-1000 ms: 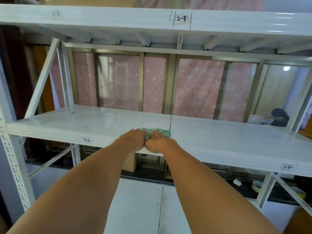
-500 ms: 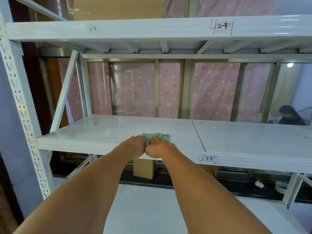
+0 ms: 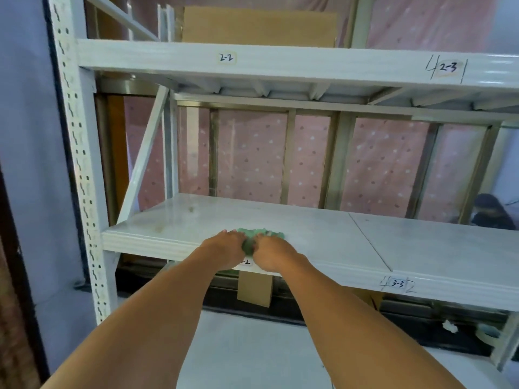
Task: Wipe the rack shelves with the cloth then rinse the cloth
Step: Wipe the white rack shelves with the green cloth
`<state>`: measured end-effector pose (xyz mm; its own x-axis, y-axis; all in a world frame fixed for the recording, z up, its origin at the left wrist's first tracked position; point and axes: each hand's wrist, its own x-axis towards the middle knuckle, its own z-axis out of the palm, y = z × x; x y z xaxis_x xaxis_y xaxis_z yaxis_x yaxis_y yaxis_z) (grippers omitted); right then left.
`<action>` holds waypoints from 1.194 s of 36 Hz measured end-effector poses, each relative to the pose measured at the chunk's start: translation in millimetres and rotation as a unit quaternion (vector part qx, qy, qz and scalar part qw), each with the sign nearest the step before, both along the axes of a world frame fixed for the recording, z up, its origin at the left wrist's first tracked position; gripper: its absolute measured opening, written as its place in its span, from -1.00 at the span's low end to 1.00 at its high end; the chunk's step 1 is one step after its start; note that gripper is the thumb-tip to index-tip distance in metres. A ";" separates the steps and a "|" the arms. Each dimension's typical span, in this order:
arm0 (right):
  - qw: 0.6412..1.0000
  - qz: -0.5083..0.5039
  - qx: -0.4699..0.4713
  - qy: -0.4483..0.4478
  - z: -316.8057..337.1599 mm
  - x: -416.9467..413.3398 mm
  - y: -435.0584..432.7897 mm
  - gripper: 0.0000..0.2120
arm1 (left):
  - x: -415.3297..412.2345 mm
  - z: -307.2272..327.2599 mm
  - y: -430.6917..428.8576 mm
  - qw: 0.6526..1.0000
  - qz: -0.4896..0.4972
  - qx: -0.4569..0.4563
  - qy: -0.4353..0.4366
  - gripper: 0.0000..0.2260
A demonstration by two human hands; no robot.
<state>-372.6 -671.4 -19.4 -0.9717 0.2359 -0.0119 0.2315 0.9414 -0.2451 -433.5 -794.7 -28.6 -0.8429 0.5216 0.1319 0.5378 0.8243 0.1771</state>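
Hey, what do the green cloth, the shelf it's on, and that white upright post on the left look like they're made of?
Green cloth: soft woven or microfibre fabric, judging by how it bunches under both hands; the weave is too blurred to tell.
Shelf: probably painted sheet metal, smooth and slightly glossy, with a seam between panels and some stains.
Upright post: white-painted steel, going by its rows of punched slots.

Background: pink curtain (image 3: 384, 167) with pale dots hangs behind a gold-framed glass partition (image 3: 332, 161). Grey-lilac wall (image 3: 31, 153) at left, dark wooden edge beside it. Pale floor (image 3: 252, 349) below. Cardboard box (image 3: 255, 289) stands on the floor near the partition; a second cardboard panel (image 3: 259, 29) higher up. Seated person (image 3: 491, 211) at far right, blurred. Soft, even daylight.
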 end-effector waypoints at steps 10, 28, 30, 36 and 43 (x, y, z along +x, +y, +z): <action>0.999 -0.046 0.008 0.019 -0.4 10.3 4.8 -0.45 | 5.4 -4.0 15.6 0.994 -0.058 0.084 0.049 -0.73; 0.998 -0.044 0.013 -0.039 -1.3 -18.8 -43.7 -0.42 | -16.4 6.7 -26.4 0.993 -0.114 0.028 -0.020 -0.76; 0.997 -0.046 0.023 -0.050 -4.0 -28.0 -53.2 -0.41 | -23.0 6.9 -38.2 0.993 -0.119 0.023 -0.018 -0.75; 0.997 -0.040 0.032 -0.060 -6.3 -47.7 -82.1 -0.43 | -41.0 12.4 -71.3 0.993 -0.115 -0.018 -0.011 -0.64; 0.997 -0.015 0.048 -0.063 -5.9 -69.6 -126.6 -0.43 | -60.2 14.4 -115.2 0.996 -0.079 -0.045 -0.011 -0.58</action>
